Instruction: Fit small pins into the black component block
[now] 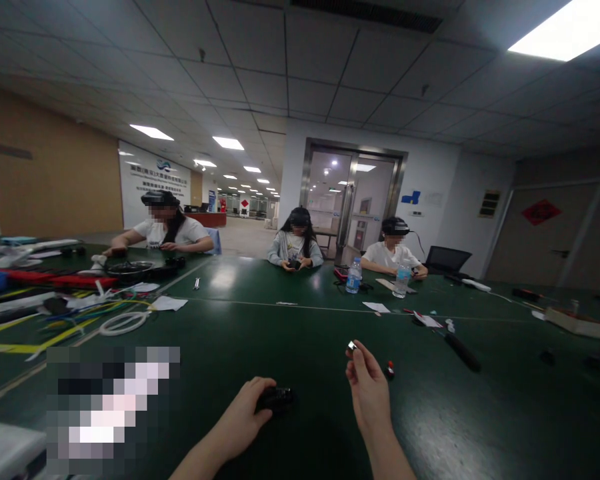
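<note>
My left hand point(245, 413) rests on the dark green table point(300, 347) with its fingers closed round a small black device point(276, 398). To its right, my right hand point(367, 387) is raised a little, pinching a tiny silver part point(351, 345) between thumb and fingertips. A small red and black piece point(390, 369) lies on the table just right of that hand.
Three people with head-worn cameras sit along the far side. Two water bottles point(353, 276) stand near them. Cables, a white ring point(124, 323) and tools crowd the left. A black cylinder point(463, 352) lies at the right. A blurred patch covers the near left.
</note>
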`<state>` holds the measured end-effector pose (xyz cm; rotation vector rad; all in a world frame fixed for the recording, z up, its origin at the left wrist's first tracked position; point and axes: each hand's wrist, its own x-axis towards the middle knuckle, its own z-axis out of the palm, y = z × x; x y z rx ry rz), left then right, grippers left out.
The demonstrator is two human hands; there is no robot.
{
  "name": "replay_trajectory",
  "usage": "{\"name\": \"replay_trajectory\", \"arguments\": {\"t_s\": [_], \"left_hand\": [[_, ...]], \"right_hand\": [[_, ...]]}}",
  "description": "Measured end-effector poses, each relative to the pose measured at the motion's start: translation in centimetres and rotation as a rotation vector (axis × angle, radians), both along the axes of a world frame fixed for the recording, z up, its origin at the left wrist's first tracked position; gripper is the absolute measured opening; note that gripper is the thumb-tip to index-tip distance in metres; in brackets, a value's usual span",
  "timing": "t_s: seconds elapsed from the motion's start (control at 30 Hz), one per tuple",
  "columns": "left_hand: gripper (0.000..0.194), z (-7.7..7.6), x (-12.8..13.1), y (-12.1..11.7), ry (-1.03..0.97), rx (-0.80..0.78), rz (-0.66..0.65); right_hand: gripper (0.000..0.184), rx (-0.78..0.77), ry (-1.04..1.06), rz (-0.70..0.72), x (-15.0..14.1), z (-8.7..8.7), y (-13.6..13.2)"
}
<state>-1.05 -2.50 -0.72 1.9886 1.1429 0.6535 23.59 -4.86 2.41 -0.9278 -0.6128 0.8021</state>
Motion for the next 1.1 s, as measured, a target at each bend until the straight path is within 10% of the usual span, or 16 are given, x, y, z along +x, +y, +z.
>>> {"name": "replay_trajectory", "arguments": {"t_s": [1.1], "left_hand": [[0.046,0.8,0.3,-0.4,0.026,-0.003,0.013]], "right_hand": [[0.045,-0.144,-0.292,-0.032,0.3,-0.4,-0.1]]}}
